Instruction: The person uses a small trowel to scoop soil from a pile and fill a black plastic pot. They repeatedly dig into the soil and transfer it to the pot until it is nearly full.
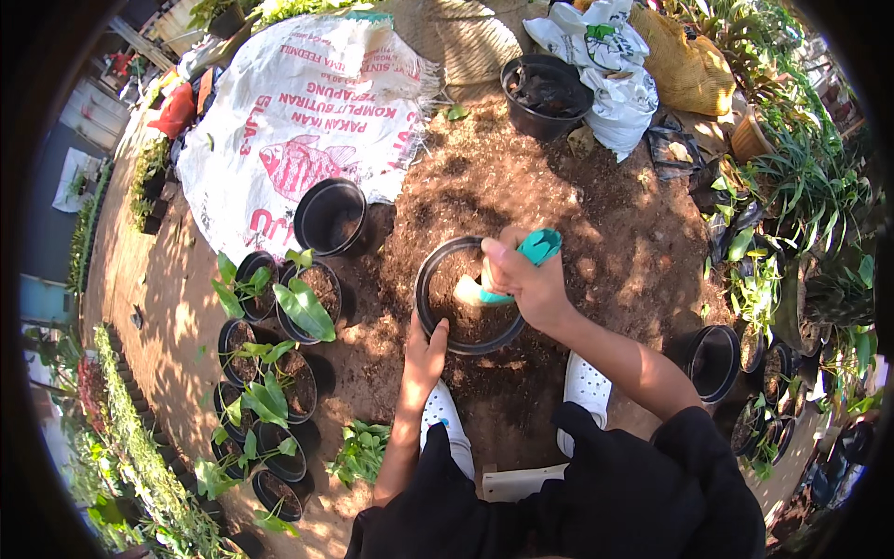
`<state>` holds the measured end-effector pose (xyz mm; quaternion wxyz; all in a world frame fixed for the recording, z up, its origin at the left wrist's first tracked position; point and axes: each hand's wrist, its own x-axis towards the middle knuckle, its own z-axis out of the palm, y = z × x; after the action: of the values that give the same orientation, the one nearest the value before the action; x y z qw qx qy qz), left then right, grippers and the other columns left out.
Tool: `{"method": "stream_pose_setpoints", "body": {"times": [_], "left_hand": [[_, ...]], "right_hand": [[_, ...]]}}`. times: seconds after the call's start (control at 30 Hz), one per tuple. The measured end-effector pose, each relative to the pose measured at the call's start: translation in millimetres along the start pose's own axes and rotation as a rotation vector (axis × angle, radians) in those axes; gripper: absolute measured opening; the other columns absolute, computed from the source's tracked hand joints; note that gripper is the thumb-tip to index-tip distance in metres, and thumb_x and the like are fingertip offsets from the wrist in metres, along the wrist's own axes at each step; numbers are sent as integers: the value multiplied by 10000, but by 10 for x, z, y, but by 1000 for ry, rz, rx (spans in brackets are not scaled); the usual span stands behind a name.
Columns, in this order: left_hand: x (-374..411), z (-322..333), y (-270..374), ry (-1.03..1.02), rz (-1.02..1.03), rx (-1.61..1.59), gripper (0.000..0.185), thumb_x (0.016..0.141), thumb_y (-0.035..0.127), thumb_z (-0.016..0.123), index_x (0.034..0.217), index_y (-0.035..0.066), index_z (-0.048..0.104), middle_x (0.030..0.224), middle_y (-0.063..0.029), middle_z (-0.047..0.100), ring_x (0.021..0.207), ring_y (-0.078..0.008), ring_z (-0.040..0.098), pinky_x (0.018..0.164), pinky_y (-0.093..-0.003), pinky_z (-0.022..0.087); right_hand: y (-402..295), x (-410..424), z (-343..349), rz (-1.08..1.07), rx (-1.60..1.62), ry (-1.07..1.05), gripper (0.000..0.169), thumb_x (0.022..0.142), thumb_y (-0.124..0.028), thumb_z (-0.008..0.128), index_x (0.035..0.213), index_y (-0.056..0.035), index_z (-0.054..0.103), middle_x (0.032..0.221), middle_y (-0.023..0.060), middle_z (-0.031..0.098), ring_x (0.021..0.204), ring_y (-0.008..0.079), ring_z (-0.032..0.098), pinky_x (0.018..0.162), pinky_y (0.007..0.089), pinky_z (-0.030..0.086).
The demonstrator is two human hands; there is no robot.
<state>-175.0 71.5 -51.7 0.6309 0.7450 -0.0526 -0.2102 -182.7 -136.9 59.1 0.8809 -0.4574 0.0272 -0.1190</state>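
Between my feet and the heap of soil stands a round black plastic pot (422, 279) with dark soil (447, 276) inside. My left hand (424, 353) holds the pot's near left rim, thumb over the edge. In my right fist (524, 279) is the teal handle (541, 246) of a small hand tool, probably a garden trowel. Its pale, sunlit end (468, 290) points down into the pot; how deep it sits in the soil is hard to tell. The fist hangs over the pot's right side and hides part of the rim.
Potted leafy seedlings (304, 307) stand in rows at left, near a black pot (330, 216) and a printed white woven sack (307, 105). Loose soil (503, 182) spreads ahead. Beyond it is another black pot (545, 98). Cut greens (360, 451) lie by my left shoe (443, 423).
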Motion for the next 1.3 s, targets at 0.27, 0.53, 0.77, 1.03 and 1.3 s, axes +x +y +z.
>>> {"method": "stream_pose_setpoints", "body": {"times": [0.27, 0.53, 0.77, 1.03, 1.3], "left_hand": [[2, 41, -3, -28, -35, -74, 437, 980, 146, 550, 1371, -31, 464, 1238, -135, 619, 1135, -178, 555, 1016, -308, 414], [43, 16, -160, -13, 5, -40, 468, 981, 181, 566, 1385, -27, 456, 1251, -144, 608, 1147, -177, 545, 1024, -308, 404], [-5, 20, -72, -11, -18, -21, 484, 981, 191, 575, 1394, -25, 446, 1232, -139, 614, 1125, -180, 557, 1005, -306, 421], [59, 55, -65, -34, -14, -35, 485, 990, 203, 571, 1397, -29, 445, 1233, -125, 614, 1116, -174, 558, 998, -311, 426], [35, 52, -48, -25, -49, -72, 468, 986, 187, 594, 1377, -32, 462, 1221, -100, 618, 1103, -146, 552, 979, -293, 430]], "right_hand": [[484, -130, -170, -9, -58, 60, 290, 992, -81, 498, 726, -93, 383, 560, -43, 363, 461, 44, 295, 441, 263, 254], [264, -111, -147, -115, -115, 19, 350, 964, -78, 607, 646, -62, 461, 572, -45, 438, 520, 25, 344, 469, 251, 275], [273, -93, -250, -173, -320, 17, 362, 950, -89, 634, 629, -48, 471, 578, -40, 446, 542, 25, 373, 485, 260, 286], [666, -142, -261, -155, -384, 83, 378, 927, -65, 636, 610, -50, 431, 577, -58, 416, 567, 21, 352, 504, 265, 287], [326, -7, -81, -245, -284, 178, 335, 927, -55, 635, 624, -37, 495, 589, -53, 461, 562, 27, 382, 502, 267, 301]]}}
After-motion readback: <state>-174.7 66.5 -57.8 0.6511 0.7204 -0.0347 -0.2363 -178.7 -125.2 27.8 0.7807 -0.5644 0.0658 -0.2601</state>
